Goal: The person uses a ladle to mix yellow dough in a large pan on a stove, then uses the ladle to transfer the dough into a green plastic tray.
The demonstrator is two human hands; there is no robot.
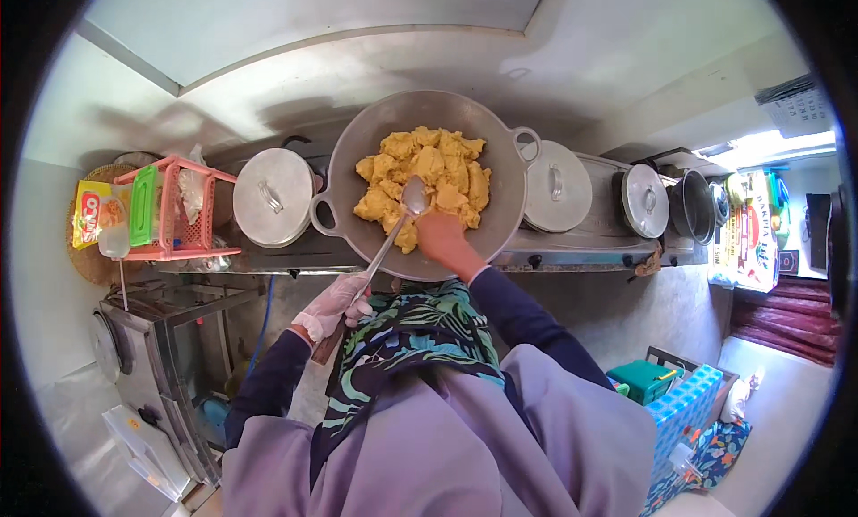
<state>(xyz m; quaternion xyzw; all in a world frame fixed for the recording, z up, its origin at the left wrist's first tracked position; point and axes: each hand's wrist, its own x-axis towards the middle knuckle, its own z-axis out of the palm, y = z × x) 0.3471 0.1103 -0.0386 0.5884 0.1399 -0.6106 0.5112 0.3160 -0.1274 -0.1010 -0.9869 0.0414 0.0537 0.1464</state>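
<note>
While the left hand (pixel 332 304), in a thin clear glove, was wrapped tight around the handle of a long metal ladle (pixel 390 240) just left of the frame's centre, the ladle's shaft ran up and to the right until its bowl rested on the yellow pieces of food (pixel 427 173) heaped in the wok (pixel 357 151). The right hand (pixel 441 235), bare, reached into the wok from below, touching the nearest yellow pieces just beside the ladle's bowl; whether its fingers were curled on a piece or lay loose could not be told. The wok, wide and grey with a loop handle at either side, sat in the upper middle of the frame on a long steel stove top. To its left stood a pot under a round metal lid (pixel 273 197), and to its right two more lidded pots (pixel 556 186), with a dark one beyond them. At the far left of the frame a pink plastic basket (pixel 201 215) held a green box and some bags. Below the wok, a leaf-patterned scarf and lilac clothing filled the lower middle, with a blue crate (pixel 684 408) at lower right.
</note>
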